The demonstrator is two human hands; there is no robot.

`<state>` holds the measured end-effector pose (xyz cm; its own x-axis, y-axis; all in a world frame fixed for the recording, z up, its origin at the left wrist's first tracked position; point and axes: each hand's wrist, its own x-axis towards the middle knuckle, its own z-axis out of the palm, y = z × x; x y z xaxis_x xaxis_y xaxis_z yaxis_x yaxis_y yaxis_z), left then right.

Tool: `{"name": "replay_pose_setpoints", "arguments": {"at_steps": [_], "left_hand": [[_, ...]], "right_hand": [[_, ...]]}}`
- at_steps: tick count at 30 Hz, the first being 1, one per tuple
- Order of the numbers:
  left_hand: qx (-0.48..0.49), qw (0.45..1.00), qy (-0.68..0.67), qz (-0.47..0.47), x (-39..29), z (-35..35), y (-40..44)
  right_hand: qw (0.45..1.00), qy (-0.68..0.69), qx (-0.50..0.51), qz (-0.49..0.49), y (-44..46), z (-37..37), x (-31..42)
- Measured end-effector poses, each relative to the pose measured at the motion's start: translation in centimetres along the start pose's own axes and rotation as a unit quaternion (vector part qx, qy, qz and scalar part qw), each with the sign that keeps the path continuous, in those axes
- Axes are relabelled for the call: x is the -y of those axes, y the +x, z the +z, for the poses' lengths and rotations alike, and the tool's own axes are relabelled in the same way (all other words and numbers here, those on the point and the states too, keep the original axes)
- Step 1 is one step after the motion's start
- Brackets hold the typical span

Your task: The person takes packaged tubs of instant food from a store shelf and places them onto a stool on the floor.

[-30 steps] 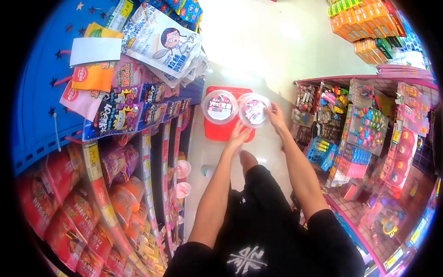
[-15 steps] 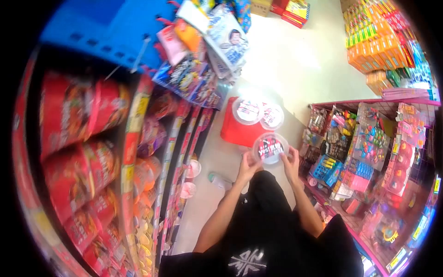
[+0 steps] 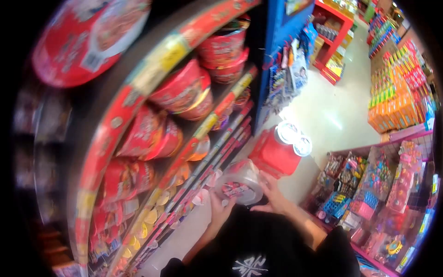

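Note:
A clear round tub with a dark printed label (image 3: pixel 239 188) is held in front of the black shirt, close to the shelves on the left. My left hand (image 3: pixel 221 207) grips its lower left side. Around its right side are the fingers of my right hand (image 3: pixel 273 191). Beyond them a red stool or box (image 3: pixel 275 154) stands on the floor, with two round white-labelled tubs, one (image 3: pixel 288 132) beside the other (image 3: pixel 302 145), at its far right edge.
Shelves on the left hold red noodle tubs (image 3: pixel 177 87) behind a curved price rail (image 3: pixel 108 122). Hanging packets (image 3: pixel 295 71) border the aisle. At right are a pink-edged rack of small goods (image 3: pixel 364 177) and stacked orange boxes (image 3: pixel 397 111).
The view has swung toward the left shelves. Both hands took a labelled tub off the red stool and have carried it left, toward the shelves; two tubs stay on the stool.

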<state>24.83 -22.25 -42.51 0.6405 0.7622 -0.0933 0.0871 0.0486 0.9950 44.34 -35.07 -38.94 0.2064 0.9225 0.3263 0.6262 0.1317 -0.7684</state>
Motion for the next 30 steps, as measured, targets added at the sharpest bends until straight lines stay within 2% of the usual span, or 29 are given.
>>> {"name": "replay_pose_setpoints", "arguments": {"at_steps": [2, 4, 5, 8, 9, 10, 12, 13, 15, 16, 18, 20, 22, 25, 26, 27, 29, 30], "left_hand": [[-0.044, 0.997, -0.049, 0.045, -3.8, -2.7, -1.9], [-0.068, 0.994, -0.039, 0.076, -5.8, -6.3, -4.2], [-0.083, 0.992, -0.033, 0.09, -6.8, -7.6, -5.4], [-0.147, 0.977, -0.096, 0.123, -12.5, -10.0, -9.0], [-0.164, 0.967, -0.095, 0.171, -12.2, -11.8, -10.2], [-0.158, 0.956, -0.027, 0.244, -12.8, -13.5, -10.9], [-0.198, 0.922, -0.043, 0.331, -15.8, -15.1, -12.0], [-0.215, 0.909, -0.031, 0.357, -17.8, -16.2, -12.4], [-0.261, 0.887, 0.006, 0.382, -20.1, -19.2, -14.2], [-0.285, 0.875, 0.03, 0.391, -21.1, -21.1, -15.1], [-0.336, 0.848, 0.081, 0.402, -23.1, -24.7, -16.7], [-0.386, 0.821, 0.127, 0.401, -25.2, -28.3, -18.0], [-0.421, 0.802, 0.168, 0.39, -27.4, -31.8, -18.5], [-0.467, 0.777, 0.21, 0.365, -32.7, -33.8, -17.0], [-0.442, 0.799, 0.258, 0.315, -34.2, -35.6, -17.2], [-0.433, 0.806, 0.263, 0.306, -35.7, -36.0, -16.4], [-0.41, 0.813, 0.241, 0.335, -37.9, -36.6, -14.6], [-0.402, 0.809, 0.271, 0.332, -38.5, -37.9, -14.1]], "right_hand": [[0.998, -0.02, 0.038, -0.049, 1.8, 0.5, 2.7], [0.991, -0.039, 0.057, -0.113, 2.8, 1.9, 4.7], [0.985, -0.027, 0.045, -0.167, 3.7, 2.6, 5.8], [0.97, 0.032, 0.012, -0.24, 6.5, 4.9, 10.7], [0.968, 0.026, 0.01, -0.25, 7.5, 5.3, 12.8], [0.961, 0.08, 0.001, -0.263, 8.4, 6.4, 14.1], [0.946, 0.154, -0.01, -0.285, 10.5, 8.1, 17.4], [0.939, 0.173, -0.015, -0.298, 11.9, 8.5, 19.4], [0.933, 0.191, 0.048, -0.3, 15.0, 8.0, 24.1], [0.93, 0.199, 0.078, -0.299, 16.4, 7.8, 26.5], [0.917, 0.215, 0.06, -0.331, 19.1, 7.4, 31.6], [0.895, 0.312, 0.109, -0.3, 21.0, 8.6, 35.4], [0.851, 0.388, 0.11, -0.337, 23.7, 10.0, 38.6], [0.842, 0.362, 0.073, -0.394, 27.8, 12.1, 41.6], [0.84, 0.347, 0.049, -0.414, 28.9, 12.7, 42.4], [0.859, 0.314, 0.034, -0.403, 30.0, 13.0, 43.1], [0.892, 0.249, 0.005, -0.378, 31.9, 13.8, 44.6], [0.886, 0.24, -0.033, -0.396, 33.4, 14.8, 45.1]]}}
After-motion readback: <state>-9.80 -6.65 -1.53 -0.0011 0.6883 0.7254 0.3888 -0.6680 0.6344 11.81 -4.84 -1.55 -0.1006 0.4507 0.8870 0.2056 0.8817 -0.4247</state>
